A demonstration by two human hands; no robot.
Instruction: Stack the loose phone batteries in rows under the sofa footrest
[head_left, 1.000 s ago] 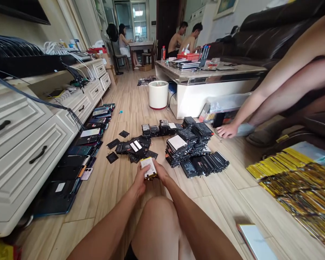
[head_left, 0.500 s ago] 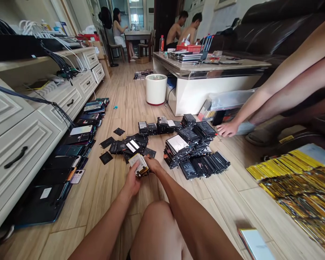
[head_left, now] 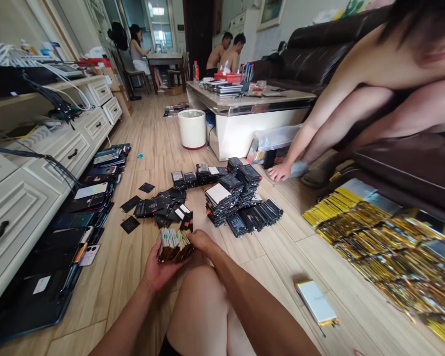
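From the head view, the person's left hand (head_left: 162, 273) was turned palm up and cupped beneath a bundle of flat phone batteries (head_left: 174, 245). The right hand (head_left: 202, 241) was clenched over the bundle's right end from above, so both hands were grasping it. The batteries stood on edge, packed side by side, and the bundle was held above the wood-plank floor (head_left: 126, 282), just ahead of the person's bare knee (head_left: 200, 306).

Directly ahead lay stacked black batteries (head_left: 230, 198), with loose black sheets (head_left: 129, 225) scattered to their left. Phones (head_left: 92, 198) lay in a row along the white drawer cabinet (head_left: 74, 133). To the right, gold-edged batteries (head_left: 371, 232) covered the floor in overlapping rows, and a single white-faced battery (head_left: 315, 302) lay apart from them.

A co-worker sat on a leather sofa (head_left: 404, 168), with one hand (head_left: 282, 172) down near the floor. Beyond stood a white bucket (head_left: 192, 128) and a stone-topped worktop (head_left: 244, 101).
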